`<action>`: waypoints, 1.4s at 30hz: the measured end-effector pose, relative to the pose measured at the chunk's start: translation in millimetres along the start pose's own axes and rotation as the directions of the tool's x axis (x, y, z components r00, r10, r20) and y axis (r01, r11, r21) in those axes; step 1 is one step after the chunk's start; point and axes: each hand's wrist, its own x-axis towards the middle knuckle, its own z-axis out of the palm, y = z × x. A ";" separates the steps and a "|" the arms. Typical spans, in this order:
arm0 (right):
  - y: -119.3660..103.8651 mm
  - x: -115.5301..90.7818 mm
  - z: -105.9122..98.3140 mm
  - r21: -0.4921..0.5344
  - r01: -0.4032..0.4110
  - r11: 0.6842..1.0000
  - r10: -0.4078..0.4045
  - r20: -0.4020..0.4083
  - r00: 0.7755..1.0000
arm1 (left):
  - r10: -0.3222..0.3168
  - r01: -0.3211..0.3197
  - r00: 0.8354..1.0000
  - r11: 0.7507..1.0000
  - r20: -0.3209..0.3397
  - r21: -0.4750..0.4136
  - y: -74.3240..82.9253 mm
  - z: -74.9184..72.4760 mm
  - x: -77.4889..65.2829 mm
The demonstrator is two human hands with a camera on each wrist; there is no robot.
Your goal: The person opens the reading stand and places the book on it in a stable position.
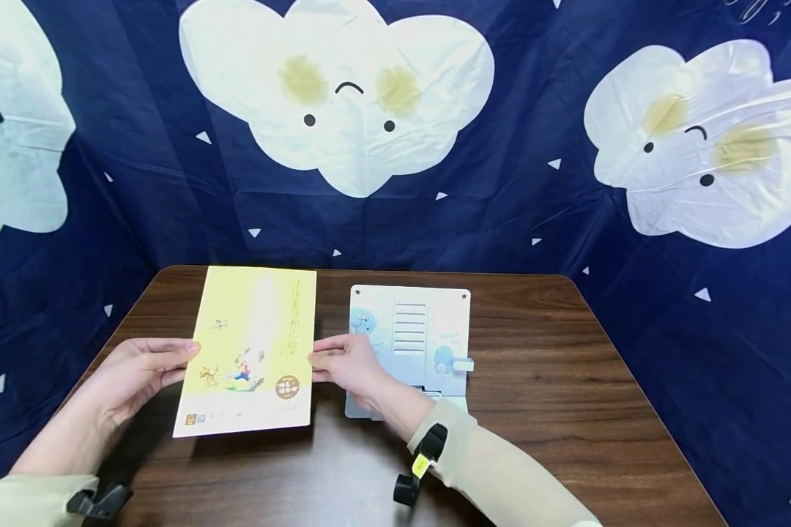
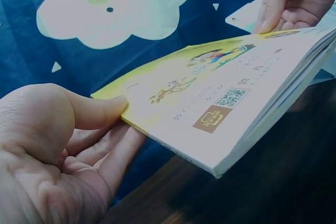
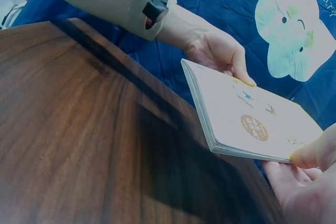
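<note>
A yellow and white paperback book (image 1: 250, 329) with cartoon figures on its cover is held above the table, tilted. The left hand (image 1: 146, 366) pinches its left edge, thumb on the cover and fingers beneath. On the opposite edge the right hand (image 1: 346, 366) pinches it the same way. Both thumbs show on the cover in the left wrist view, where the book (image 2: 210, 98) has its lower corner toward the camera. To the right of the book stands a white and blue book stand (image 1: 410, 329) with slots and penguin drawings, partly covered by the right hand and wrist.
A dark brown wooden table (image 1: 534, 417) lies beneath everything, its far corners rounded. Behind and beside it hangs a navy curtain (image 1: 514, 219) printed with white clouds. Black wrist cameras (image 1: 422, 461) are strapped over both pale sleeves.
</note>
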 end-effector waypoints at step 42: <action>-87.0 11.4 -58.9 -0.280 0.250 0.927 -0.280 -0.070 0.957 | 0.278 -0.220 0.942 0.934 -0.187 0.281 61.8 91.6 35.2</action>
